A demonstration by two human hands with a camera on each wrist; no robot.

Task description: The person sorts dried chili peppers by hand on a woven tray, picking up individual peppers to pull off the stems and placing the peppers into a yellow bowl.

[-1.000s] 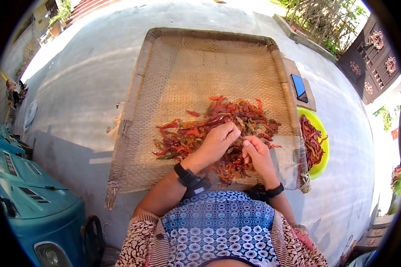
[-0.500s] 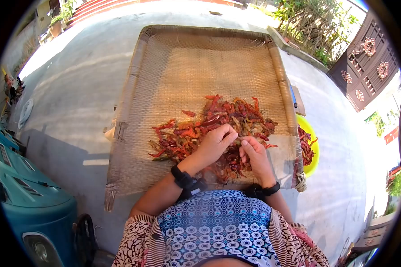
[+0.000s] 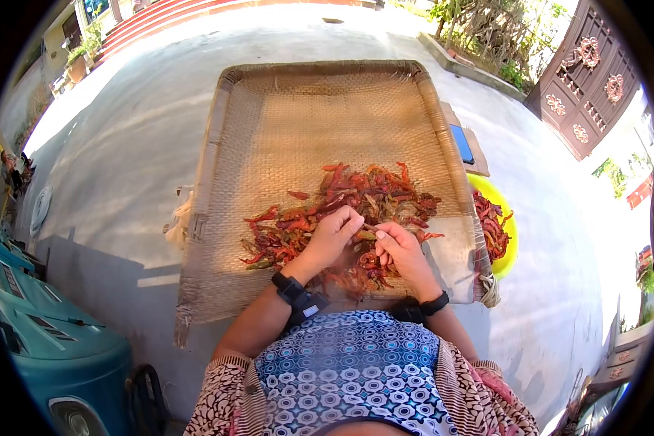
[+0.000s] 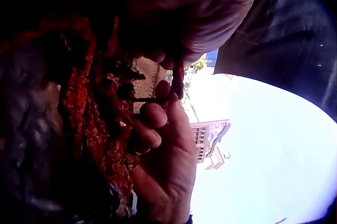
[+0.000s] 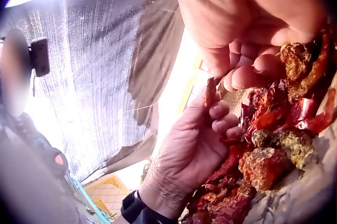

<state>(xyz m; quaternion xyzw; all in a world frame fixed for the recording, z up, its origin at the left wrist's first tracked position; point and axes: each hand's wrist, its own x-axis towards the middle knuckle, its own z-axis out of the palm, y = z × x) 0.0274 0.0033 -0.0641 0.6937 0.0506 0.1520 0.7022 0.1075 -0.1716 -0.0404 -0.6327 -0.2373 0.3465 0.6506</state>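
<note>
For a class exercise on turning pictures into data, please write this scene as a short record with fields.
Left grip: pinching one small dried pepper
Right grip: fingertips at the same pepper
Work surface: woven tray with raised rim
On tray: loose pile of peppers, mostly red
Right of tray: yellow-green bowl holding red peppers; phone on cardboard

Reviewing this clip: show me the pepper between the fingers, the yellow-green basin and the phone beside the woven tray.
Held pepper (image 5: 209, 92): right wrist view, middle of its body.
Yellow-green basin (image 3: 510, 254): head view, its outer rim.
Phone (image 3: 461, 144): head view, its visible blue face.
</note>
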